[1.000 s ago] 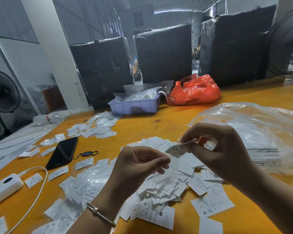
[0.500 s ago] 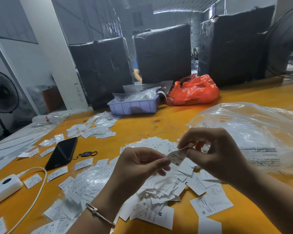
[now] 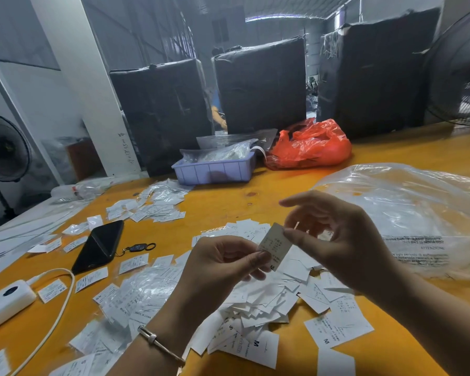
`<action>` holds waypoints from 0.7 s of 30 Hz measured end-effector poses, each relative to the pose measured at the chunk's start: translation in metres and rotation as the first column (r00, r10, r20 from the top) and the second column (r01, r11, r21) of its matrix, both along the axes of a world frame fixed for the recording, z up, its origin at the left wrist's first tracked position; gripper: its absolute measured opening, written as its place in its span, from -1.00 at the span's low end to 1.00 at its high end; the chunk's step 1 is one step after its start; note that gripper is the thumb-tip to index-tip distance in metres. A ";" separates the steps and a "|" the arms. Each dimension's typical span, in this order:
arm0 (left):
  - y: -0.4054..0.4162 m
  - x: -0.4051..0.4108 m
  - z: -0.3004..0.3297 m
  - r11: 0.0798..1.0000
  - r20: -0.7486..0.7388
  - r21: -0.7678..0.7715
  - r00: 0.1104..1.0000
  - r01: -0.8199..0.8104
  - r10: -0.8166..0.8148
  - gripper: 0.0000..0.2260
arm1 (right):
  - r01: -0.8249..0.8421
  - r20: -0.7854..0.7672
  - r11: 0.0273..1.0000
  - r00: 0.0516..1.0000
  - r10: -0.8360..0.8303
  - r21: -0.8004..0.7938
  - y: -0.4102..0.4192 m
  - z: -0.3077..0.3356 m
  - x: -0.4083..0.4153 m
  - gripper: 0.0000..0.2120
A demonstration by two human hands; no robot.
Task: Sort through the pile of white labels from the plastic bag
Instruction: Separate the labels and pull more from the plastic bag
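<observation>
A heap of white labels (image 3: 266,302) lies on the orange table in front of me, some printed with M or S. Both hands are raised above it and hold one printed label (image 3: 274,245) upright. My left hand (image 3: 217,270) pinches its lower left edge with thumb and forefinger. My right hand (image 3: 334,240) pinches its upper right edge, the other fingers spread and lifted. A large clear plastic bag (image 3: 407,213) lies crumpled to the right, behind my right hand.
More labels in clear sleeves (image 3: 136,294) spread to the left, with a black phone (image 3: 99,246), a key fob (image 3: 137,248) and a white power bank (image 3: 6,302) with cable. Farther back stand a lilac tray (image 3: 215,170), a red bag (image 3: 310,147) and black wrapped bales (image 3: 261,85).
The label has turned from nearly flat to upright, facing me. My right hand has risen slightly and its fingers have opened out. My left hand shifted its pinch to the label's lower edge.
</observation>
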State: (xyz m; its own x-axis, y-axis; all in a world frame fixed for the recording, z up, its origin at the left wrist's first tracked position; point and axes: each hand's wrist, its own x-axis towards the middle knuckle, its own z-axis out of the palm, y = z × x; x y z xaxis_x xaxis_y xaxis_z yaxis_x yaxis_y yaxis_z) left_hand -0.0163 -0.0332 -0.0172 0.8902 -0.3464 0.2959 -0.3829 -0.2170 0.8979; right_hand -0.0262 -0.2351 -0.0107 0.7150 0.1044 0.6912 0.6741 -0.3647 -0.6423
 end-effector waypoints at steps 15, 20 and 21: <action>-0.002 0.000 0.000 0.994 -0.037 -0.107 0.999 -0.023 0.019 -0.75 | -0.137 -0.138 0.990 0.981 0.133 -0.017 0.002 -0.004 0.003 -0.88; -0.002 0.000 -0.001 0.997 -0.027 -0.078 0.999 -0.020 0.018 -0.79 | -0.168 -0.182 0.981 0.972 0.149 -0.094 0.003 -0.005 0.003 -0.82; -0.002 -0.001 0.000 0.996 -0.029 -0.085 0.999 -0.026 0.023 -0.80 | -0.139 -0.163 0.985 0.979 0.122 -0.099 0.002 -0.004 0.003 -0.79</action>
State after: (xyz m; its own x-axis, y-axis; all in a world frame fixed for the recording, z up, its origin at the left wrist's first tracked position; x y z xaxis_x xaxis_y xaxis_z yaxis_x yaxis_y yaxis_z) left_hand -0.0170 -0.0353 -0.0173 0.9063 -0.2990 0.2987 -0.3532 -0.1479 0.9238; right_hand -0.0232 -0.2331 -0.0145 0.7880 0.2727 0.5520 0.6157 -0.3543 -0.7039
